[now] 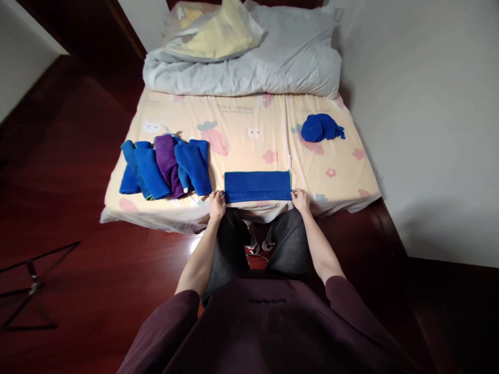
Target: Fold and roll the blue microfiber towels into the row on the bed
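A blue towel [257, 183] lies flat near the front edge of the bed, its near edge turned over in a narrow fold. My left hand [217, 204] pinches the near left corner of this towel. At the near right corner, my right hand [300, 199] grips the cloth between thumb and fingers. To the left of my left hand rests a pile of rolled or folded towels, several blue ones [153, 174] and a purple one [168, 162]. A crumpled blue cloth [320, 128] sits farther back on the right.
The bed [249, 111] has a patterned, cream-coloured sheet. A grey quilt [288, 57] and a yellow pillow or bag [224, 34] are bunched at its far end. A white wall [436, 119] stands on the right. On the floor at left are black tripod legs [35, 285].
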Available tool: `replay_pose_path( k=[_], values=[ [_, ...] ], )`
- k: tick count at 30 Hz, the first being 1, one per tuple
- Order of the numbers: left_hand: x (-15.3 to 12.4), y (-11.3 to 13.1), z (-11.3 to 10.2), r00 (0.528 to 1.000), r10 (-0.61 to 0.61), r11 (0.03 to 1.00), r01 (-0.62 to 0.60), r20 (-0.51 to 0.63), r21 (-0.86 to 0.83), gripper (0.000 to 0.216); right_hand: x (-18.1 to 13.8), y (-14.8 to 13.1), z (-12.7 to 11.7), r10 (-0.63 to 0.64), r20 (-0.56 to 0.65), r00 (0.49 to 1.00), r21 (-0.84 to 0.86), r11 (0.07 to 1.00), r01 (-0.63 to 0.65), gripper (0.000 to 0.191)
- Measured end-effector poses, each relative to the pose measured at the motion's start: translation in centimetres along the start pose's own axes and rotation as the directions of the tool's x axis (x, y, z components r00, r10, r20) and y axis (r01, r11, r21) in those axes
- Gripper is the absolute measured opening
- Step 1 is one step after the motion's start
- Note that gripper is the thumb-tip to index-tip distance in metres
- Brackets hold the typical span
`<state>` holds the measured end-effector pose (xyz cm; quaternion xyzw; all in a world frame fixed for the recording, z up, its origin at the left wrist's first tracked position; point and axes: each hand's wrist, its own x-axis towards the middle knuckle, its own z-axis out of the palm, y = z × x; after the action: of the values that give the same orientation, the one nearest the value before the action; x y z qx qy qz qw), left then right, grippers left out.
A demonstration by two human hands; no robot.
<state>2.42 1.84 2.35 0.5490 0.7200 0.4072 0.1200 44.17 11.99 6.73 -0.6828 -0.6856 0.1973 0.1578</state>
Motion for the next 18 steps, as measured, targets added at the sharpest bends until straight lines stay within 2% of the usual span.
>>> replay_pose_path(
  k=[2,5,9,16,18],
  values=[
    [-0.1,0.1,-0.1,0.997,0.073,0.997,-0.073,-0.008,0.003,0.031,-0.2,0.2,0.0,-0.07,-0.06,0.996,0.028,0.997,0.072,0.024],
    [-0.1,0.3,-0.1,0.986,0.159,0.987,-0.157,0.041,-0.034,0.032,-0.4,0.7,0.0,-0.201,-0.116,0.973,0.085,0.974,0.212,0.028],
    [0.0,0.2,0.2,0.98,0.165,0.985,-0.159,0.11,-0.06,0.03,-0.2,1.2,0.3,-0.342,-0.116,0.933,0.147,0.923,0.356,0.032],
    [0.1,0.1,0.3,0.981,0.112,0.993,-0.105,0.158,-0.053,0.026,0.4,1.6,1.4,-0.352,-0.035,0.935,0.098,0.93,0.354,0.019],
    [0.1,0.1,0.3,0.979,0.107,0.994,-0.101,0.175,-0.045,0.03,0.3,1.6,1.5,-0.361,-0.035,0.932,0.082,0.928,0.363,0.022]
  ],
)
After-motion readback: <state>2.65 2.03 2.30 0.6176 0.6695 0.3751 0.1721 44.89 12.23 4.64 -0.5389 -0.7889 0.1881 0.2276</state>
